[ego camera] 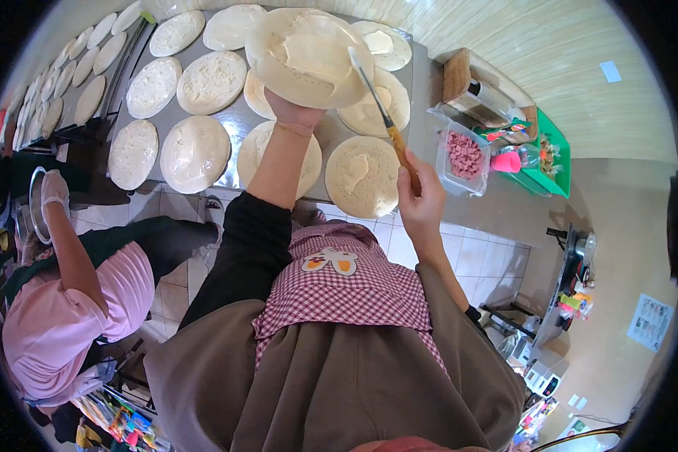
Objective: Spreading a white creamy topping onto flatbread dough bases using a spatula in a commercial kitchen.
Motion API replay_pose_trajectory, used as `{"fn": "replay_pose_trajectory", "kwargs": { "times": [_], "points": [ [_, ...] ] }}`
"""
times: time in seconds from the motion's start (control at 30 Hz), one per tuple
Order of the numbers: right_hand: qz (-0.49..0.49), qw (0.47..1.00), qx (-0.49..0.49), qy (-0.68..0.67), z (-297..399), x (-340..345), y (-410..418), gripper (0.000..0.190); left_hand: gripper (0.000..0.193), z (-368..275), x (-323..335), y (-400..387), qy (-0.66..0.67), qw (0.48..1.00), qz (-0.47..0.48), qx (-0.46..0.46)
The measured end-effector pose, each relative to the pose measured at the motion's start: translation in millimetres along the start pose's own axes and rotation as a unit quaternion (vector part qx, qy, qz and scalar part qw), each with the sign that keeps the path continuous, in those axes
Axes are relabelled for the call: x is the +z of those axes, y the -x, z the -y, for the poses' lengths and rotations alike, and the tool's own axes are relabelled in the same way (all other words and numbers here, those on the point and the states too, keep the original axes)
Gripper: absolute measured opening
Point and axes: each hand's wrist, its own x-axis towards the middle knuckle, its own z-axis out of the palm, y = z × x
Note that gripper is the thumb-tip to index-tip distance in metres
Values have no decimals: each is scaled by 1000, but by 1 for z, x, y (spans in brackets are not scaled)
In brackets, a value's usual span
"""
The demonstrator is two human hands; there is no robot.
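Observation:
A flat pale dough round point(302, 79) is held up above the steel table, with my left hand point(295, 108) under it and the fingers hidden. Pale cream is smeared over its middle, and small prick holes show along its near side. In my right hand point(422, 192) is a spatula point(396, 138) with a wooden handle, gripped from the side. Its narrow metal blade reaches the right part of the raised round. Below, another dough round point(367, 195) bears a dab of cream. A second dabbed round point(398, 104) lies partly behind the blade.
More dough rounds point(212, 82) cover the steel table point(231, 175). To the right stand a plastic tub of diced pink filling point(464, 155), a wooden box with a wrap roll point(494, 101) and a green basket point(559, 169). On the left, a gloved co-worker point(79, 294) holds a metal bowl point(37, 209).

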Motion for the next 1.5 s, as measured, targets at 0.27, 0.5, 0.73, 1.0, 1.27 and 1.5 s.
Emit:
{"fn": "replay_pose_trajectory", "kwargs": {
  "times": [0.27,0.5,0.73,1.0,1.27,1.5],
  "points": [
    [67,993,-66,73,26,8,23,34,60,20,0,-3,-114,990,-74,32],
    [33,997,-54,51,19,-6,3,32,60,17,-5,2,-38,999,-19,-18],
    [45,993,-53,98,17,-2,0,31,62,13,-15,3,91,992,42,-82],
    [100,992,-70,16,36,-3,5,29,63,12,-21,7,120,985,66,-100],
    [-9,998,-37,45,8,7,-25,26,60,7,-6,13,-37,999,6,-16],
    [95,989,-113,10,31,21,10,27,59,-6,-7,21,2,998,40,-49]
  ]
}}
